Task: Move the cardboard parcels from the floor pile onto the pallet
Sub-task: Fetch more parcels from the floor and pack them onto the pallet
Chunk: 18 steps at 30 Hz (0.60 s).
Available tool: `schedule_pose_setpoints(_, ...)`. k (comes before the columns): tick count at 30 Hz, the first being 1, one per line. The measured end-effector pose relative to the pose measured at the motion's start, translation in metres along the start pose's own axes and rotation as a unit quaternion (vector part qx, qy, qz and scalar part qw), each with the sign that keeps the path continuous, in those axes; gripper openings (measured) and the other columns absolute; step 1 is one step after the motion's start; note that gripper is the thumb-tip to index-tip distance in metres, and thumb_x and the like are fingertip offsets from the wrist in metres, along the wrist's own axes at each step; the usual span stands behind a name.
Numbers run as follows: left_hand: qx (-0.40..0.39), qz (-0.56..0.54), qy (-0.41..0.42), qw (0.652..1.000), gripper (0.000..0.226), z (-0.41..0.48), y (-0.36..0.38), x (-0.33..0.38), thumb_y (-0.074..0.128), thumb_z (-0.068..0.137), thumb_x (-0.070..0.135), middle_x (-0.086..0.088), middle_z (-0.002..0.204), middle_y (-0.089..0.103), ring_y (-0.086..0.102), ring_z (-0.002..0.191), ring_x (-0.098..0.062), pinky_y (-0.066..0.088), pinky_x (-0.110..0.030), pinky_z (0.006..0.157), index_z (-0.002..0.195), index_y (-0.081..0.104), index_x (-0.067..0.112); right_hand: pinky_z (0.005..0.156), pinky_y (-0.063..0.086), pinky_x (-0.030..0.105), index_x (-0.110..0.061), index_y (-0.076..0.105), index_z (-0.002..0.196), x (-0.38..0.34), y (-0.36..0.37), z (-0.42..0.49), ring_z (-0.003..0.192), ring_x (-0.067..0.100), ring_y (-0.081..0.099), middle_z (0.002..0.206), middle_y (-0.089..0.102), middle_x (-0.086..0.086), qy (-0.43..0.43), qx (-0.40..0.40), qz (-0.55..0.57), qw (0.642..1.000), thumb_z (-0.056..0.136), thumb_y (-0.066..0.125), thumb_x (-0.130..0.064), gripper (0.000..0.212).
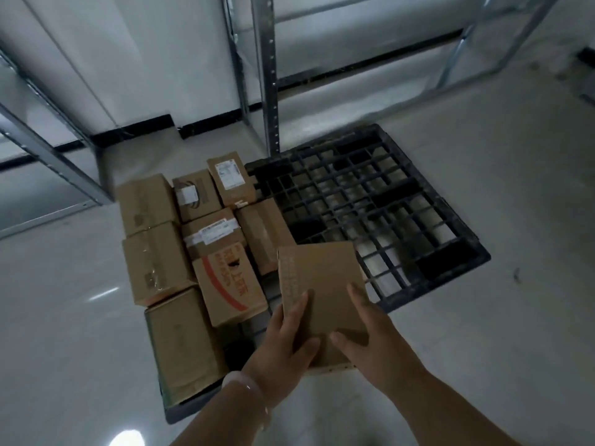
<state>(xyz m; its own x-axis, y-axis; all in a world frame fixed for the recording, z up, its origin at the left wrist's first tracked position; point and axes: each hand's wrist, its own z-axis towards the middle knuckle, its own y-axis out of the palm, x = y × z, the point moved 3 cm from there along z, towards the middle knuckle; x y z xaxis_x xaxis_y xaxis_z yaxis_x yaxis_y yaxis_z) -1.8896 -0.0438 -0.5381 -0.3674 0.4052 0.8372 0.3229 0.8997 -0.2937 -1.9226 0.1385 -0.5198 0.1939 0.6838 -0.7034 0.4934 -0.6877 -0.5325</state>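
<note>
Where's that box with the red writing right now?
In the head view the red-lettered box lies left of centre in the pile, just left of the held plain parcel; the black pallet is further right.

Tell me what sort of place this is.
Probably a warehouse or stockroom: grey metal shelving uprights, a black plastic grid pallet, and a pile of brown cardboard parcels.

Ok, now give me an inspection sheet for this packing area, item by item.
Surface: glossy pale floor.
Job's things: parcel pile left of the black grid pallet; one held parcel over the pallet's near corner.
Clutter: nothing seen.
Hands: left hand and right hand both grip the held parcel.
Cables: nothing seen.
Surroundings: metal shelving uprights, white wall.
</note>
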Motion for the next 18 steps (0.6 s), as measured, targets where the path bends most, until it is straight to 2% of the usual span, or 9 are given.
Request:
schedule_pose_setpoints(2,0.015,-0.004,-0.010,1.000,0.082,0.010,-0.006,-0.001,0.062,0.093,0.043,0.021,0.155,0.002,0.027,0.119,0.012,0.028,0.010,0.079,0.140,0.000,0.069,0.108,0.042,0.037,-0.060,0.001,0.149,-0.004,-0.003,0.016,0.133,0.007,0.037,0.157,0.021,-0.016,0.005,-0.012,-0.006,1.000,0.090,0.064,-0.053,0.086)
schedule_pose_setpoints(3,0.021,-0.006,-0.015,1.000,0.087,0.016,-0.008,-0.001,0.064,0.090,0.045,0.023,0.155,-0.001,0.026,0.127,0.004,0.029,0.006,0.089,0.140,-0.003,0.070,0.110,0.041,0.039,-0.063,0.000,0.146,-0.005,-0.006,0.026,0.135,0.008,0.035,0.157,0.020,-0.016,0.003,-0.018,-0.011,1.000,0.090,0.064,-0.053,0.086)
schedule_pose_setpoints(5,0.028,-0.027,-0.028,0.999,0.093,0.033,-0.008,0.000,0.068,0.088,0.043,0.026,0.155,-0.004,0.021,0.137,-0.007,0.035,-0.016,0.108,0.138,-0.004,0.072,0.111,0.038,0.039,-0.067,-0.006,0.141,-0.004,-0.012,0.046,0.139,0.009,0.030,0.158,0.016,-0.018,0.000,-0.029,-0.033,0.999,0.089,0.063,-0.055,0.087)
schedule_pose_setpoints(6,0.030,-0.038,-0.034,0.998,0.093,0.044,-0.008,0.001,0.069,0.088,0.040,0.027,0.154,-0.004,0.021,0.139,-0.009,0.037,-0.022,0.110,0.135,-0.004,0.074,0.112,0.038,0.039,-0.067,-0.007,0.141,-0.002,-0.017,0.057,0.140,0.009,0.029,0.159,0.014,-0.018,0.002,-0.035,-0.043,0.998,0.090,0.062,-0.056,0.087)
schedule_pose_setpoints(9,0.043,-0.037,-0.055,0.997,0.097,0.077,-0.007,0.011,0.070,0.089,0.037,0.027,0.154,-0.002,0.024,0.134,-0.006,0.032,-0.001,0.095,0.125,-0.010,0.080,0.113,0.035,0.039,-0.059,-0.009,0.147,0.005,-0.034,0.090,0.141,0.012,0.026,0.160,0.009,-0.017,0.007,-0.062,-0.049,0.997,0.090,0.061,-0.057,0.091)
schedule_pose_setpoints(10,0.049,-0.035,-0.058,0.996,0.099,0.089,-0.007,0.015,0.070,0.088,0.037,0.027,0.154,-0.002,0.025,0.134,-0.006,0.031,-0.001,0.094,0.122,-0.012,0.081,0.114,0.034,0.038,-0.059,-0.011,0.147,0.006,-0.042,0.102,0.141,0.012,0.026,0.160,0.007,-0.017,0.003,-0.072,-0.052,0.996,0.090,0.061,-0.057,0.092)
schedule_pose_setpoints(14,0.076,-0.045,-0.077,0.993,0.101,0.133,-0.004,0.039,0.073,0.086,0.037,0.020,0.160,0.000,0.020,0.145,-0.013,0.031,-0.033,0.117,0.125,-0.010,0.079,0.112,0.035,0.038,-0.069,-0.016,0.139,0.009,-0.082,0.145,0.141,0.013,0.027,0.158,0.008,-0.019,-0.003,-0.093,-0.074,0.993,0.087,0.062,-0.061,0.094)
schedule_pose_setpoints(16,0.088,-0.067,-0.075,0.991,0.103,0.155,-0.004,0.055,0.076,0.084,0.035,0.018,0.159,0.001,0.021,0.145,-0.012,0.031,-0.035,0.118,0.127,-0.008,0.076,0.109,0.037,0.035,-0.071,-0.015,0.138,0.007,-0.105,0.164,0.139,0.011,0.030,0.157,0.009,-0.020,-0.021,-0.092,-0.082,0.992,0.085,0.063,-0.062,0.095)
schedule_pose_setpoints(18,0.098,-0.060,-0.068,0.991,0.107,0.176,-0.005,0.070,0.078,0.080,0.038,0.023,0.156,0.001,0.023,0.142,-0.010,0.029,-0.029,0.117,0.123,-0.011,0.077,0.109,0.037,0.033,-0.069,-0.013,0.140,0.004,-0.124,0.185,0.139,0.009,0.030,0.158,0.008,-0.021,-0.029,-0.094,-0.085,0.992,0.085,0.065,-0.061,0.095)
